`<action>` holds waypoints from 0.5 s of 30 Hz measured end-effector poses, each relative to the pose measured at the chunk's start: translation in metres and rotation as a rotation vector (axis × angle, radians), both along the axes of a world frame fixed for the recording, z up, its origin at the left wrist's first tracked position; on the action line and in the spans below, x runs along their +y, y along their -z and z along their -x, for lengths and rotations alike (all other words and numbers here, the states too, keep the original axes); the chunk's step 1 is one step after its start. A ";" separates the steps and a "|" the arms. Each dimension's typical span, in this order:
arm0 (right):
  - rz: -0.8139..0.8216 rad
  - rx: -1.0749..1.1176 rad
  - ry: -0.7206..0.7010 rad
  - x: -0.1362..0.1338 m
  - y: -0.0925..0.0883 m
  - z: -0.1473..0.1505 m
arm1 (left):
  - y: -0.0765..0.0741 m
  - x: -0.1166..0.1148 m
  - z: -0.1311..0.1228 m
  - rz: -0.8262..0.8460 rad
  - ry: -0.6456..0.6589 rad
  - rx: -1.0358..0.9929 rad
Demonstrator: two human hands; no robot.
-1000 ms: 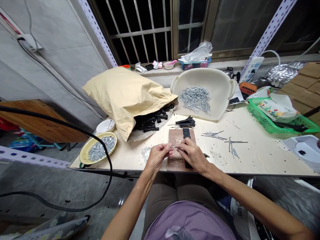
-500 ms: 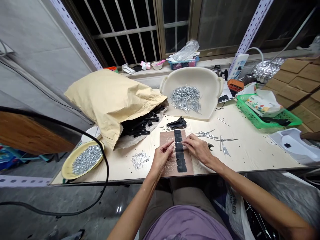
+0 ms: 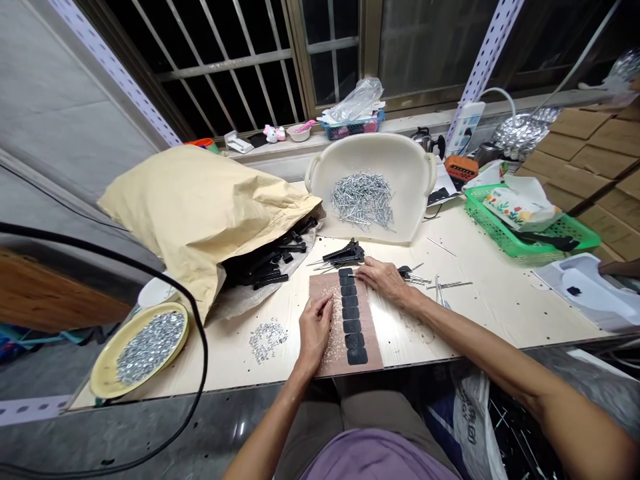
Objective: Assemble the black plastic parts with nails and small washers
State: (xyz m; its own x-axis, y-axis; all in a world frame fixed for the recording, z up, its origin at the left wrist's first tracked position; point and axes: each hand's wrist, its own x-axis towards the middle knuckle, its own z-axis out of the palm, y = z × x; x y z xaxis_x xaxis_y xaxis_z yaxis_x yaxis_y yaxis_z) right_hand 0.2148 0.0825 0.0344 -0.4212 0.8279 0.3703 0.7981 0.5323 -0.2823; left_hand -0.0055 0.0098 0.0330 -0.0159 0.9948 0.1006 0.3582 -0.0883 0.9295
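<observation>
A brown board lies at the table's front edge, with a column of black rounded-square pads and pale crumb-like bits beside it. My left hand rests over the board's left edge, left of the pads. Its thumb and fingers are pinched together; whatever they hold is too small to make out. At the top pad is my right hand, its fingertips closed beside the pad's right edge. A thin, light sliver shows at those fingertips, but its kind is unclear. Behind the board lie black parts with metal rods.
Small metal pieces are scattered left of the board, near a yellow dish of similar pieces. A paper sack spills black parts. Behind stands a white basin holding screws or nails. A green basket sits at right.
My right hand has moved from the middle of the pad column up to its top pad. My left hand has drawn away from the pads, leftward. The camera view has shifted slightly.
</observation>
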 end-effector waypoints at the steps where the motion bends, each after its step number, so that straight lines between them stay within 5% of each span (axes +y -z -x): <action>1: -0.002 -0.004 -0.024 -0.004 0.001 0.000 | -0.001 0.000 0.000 0.002 -0.007 -0.017; 7: 0.035 -0.031 -0.379 -0.052 0.002 0.001 | -0.003 0.000 -0.002 0.038 -0.051 -0.085; 13: 0.068 0.060 -0.145 -0.022 -0.010 0.000 | -0.003 -0.002 -0.001 0.054 -0.042 -0.012; 15: 0.096 0.061 -0.239 -0.028 -0.011 0.002 | -0.002 -0.002 -0.001 0.061 -0.040 0.003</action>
State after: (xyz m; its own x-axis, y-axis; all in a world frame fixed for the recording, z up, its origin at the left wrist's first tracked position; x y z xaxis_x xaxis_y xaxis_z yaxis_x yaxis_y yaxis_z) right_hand 0.2126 0.0544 0.0455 -0.5882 0.7404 0.3253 0.6331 0.6719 -0.3844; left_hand -0.0047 0.0076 0.0352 -0.0555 0.9976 0.0402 0.3634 -0.0173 0.9315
